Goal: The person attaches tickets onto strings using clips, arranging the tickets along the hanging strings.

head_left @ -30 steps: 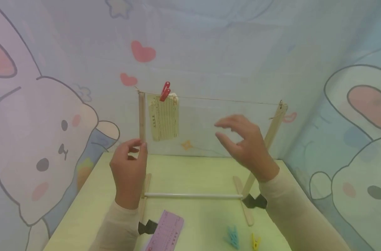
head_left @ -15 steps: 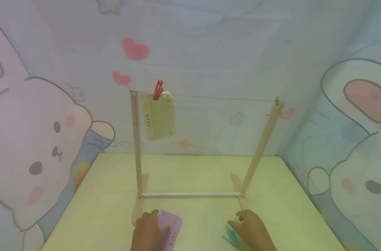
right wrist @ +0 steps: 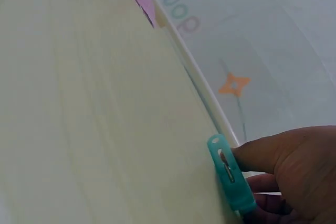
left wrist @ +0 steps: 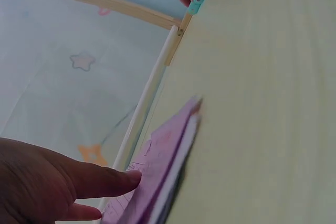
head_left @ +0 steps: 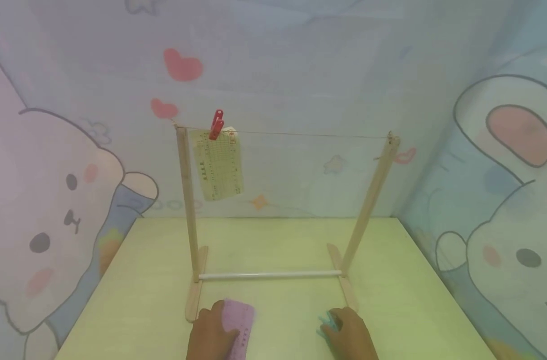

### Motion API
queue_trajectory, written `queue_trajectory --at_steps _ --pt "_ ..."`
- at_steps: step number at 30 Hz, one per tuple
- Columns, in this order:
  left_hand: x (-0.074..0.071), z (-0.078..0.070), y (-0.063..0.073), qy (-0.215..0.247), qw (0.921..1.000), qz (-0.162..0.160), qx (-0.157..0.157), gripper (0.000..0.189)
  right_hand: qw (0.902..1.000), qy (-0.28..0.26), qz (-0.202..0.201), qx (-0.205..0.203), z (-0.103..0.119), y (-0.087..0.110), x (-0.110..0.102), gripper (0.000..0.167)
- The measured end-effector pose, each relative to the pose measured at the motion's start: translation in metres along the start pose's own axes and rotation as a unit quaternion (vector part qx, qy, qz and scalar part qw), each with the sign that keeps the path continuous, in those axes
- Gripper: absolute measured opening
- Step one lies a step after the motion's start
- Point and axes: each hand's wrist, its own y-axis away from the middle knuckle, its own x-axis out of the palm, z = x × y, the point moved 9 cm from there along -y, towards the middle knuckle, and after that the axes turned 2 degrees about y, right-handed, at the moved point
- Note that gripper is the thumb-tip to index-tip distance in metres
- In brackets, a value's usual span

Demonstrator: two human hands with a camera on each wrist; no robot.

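My left hand holds a purple printed paper slip near the table's front, thumb lying across its face. In the left wrist view, white and dark layers show along the edge of the purple slip. Farther right, my right hand grips a teal clothespin. The right wrist view shows the clothespin between thumb and fingers, close to the tabletop. A red clothespin fastens a yellow printed slip to a thin string.
Two wooden posts, left and right, carry the string above the pale table. A white rod joins their flat feet near the tabletop. Behind stands a cloth backdrop with rabbits and hearts.
Both hands have come down from beside the posts to the table's front. The left has taken hold of the purple slip, the right of the teal clothespin. The yellow clothespin is no longer visible.
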Motion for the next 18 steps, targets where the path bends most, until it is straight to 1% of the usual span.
queue_trajectory --at_steps 3,6,9,14,16,18 --pt "0.003 0.008 -0.001 0.019 0.9996 0.006 -0.019 0.079 1.0 0.002 -0.001 0.002 0.0 -0.002 0.007 0.048" --pt "0.002 0.012 -0.002 0.031 0.9992 -0.001 -0.026 0.075 1.0 0.001 -0.004 0.002 0.001 -0.003 0.012 0.047" --pt "-0.002 0.01 -0.002 0.039 0.9988 -0.013 -0.025 0.067 0.9999 -0.002 -0.01 -0.001 0.004 -0.003 0.012 0.044" --pt "-0.006 0.005 -0.002 0.065 0.9973 -0.019 -0.03 0.055 0.9997 -0.004 -0.024 -0.005 0.009 -0.001 0.006 0.034" --pt "-0.007 0.002 -0.001 0.074 0.9965 -0.02 -0.031 0.049 0.9992 -0.011 -0.036 -0.011 0.01 0.0 0.004 0.031" --pt "-0.008 0.0 0.0 0.078 0.9963 -0.024 -0.026 0.042 0.9982 -0.028 -0.051 -0.017 0.01 0.0 0.001 0.028"
